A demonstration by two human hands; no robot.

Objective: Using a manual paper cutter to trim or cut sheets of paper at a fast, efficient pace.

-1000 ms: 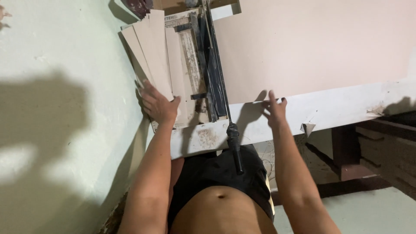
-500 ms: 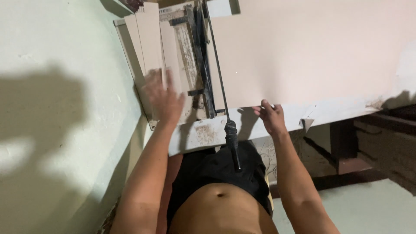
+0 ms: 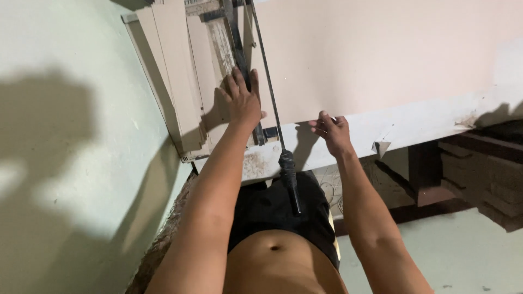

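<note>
**Desk:** What does the head view show?

**Photographer:** A person stands at a manual tile cutter (image 3: 239,81) on a white bench (image 3: 414,122). A large pale tile (image 3: 381,54) lies flat across the cutter's bed, reaching well to the right. The left hand (image 3: 242,100) presses palm-down on the cutter's bed beside the rail (image 3: 261,65), fingers (image 3: 237,81) spread apart and flat, gripping nothing. The right hand (image 3: 332,130) sits at the tile's near edge, fingers curled together and pinching that edge.

**Desk:** And the handle?

**Photographer:** The cutter's black handle (image 3: 289,179) hangs over the bench's front edge, between the two forearms, touched by neither hand. A stack of narrower tile strips (image 3: 169,71) leans to the left of the cutter, next to the pale green wall (image 3: 65,136).

**Desk:** What could go wrong from here?

**Photographer:** My judgement: the tile is held at only one point on its edge, so a small pull could swing it out of square against the rail and spoil the cut line. The left hand's fingers lie close to the rail; if the carriage slides while they rest there, they could be nipped. The tile's near edge also looks sharp under the pinching fingers.
</note>
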